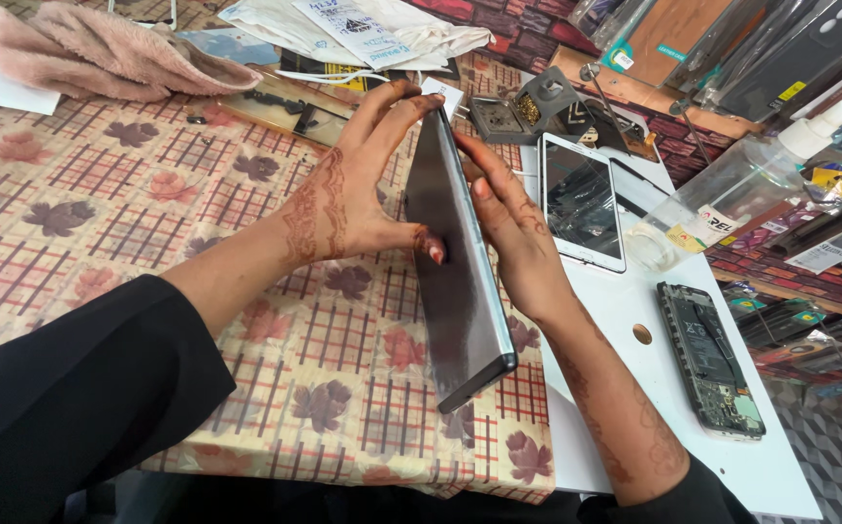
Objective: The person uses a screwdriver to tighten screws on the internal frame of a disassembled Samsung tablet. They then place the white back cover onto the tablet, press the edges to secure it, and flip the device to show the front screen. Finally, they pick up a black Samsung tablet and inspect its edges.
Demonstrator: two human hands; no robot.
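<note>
- There is one view only, from a camera worn on the person's head, so no second view shares the scene.
- It looks steeply down and forward over the table (101, 194), from the near edge toward the far side.
- It sits close: both forearms enter from the bottom of the frame, and the left hand (348, 194) and right hand (513, 228) fill the middle.
- The picture is tilted, so the table's near edge runs at a slant across the bottom.
- The wide lens takes in the white mat (634, 388) on the right and the cluttered shelf (731, 58) at the upper right.
- The far edge of the table is cut off at the top.
</note>
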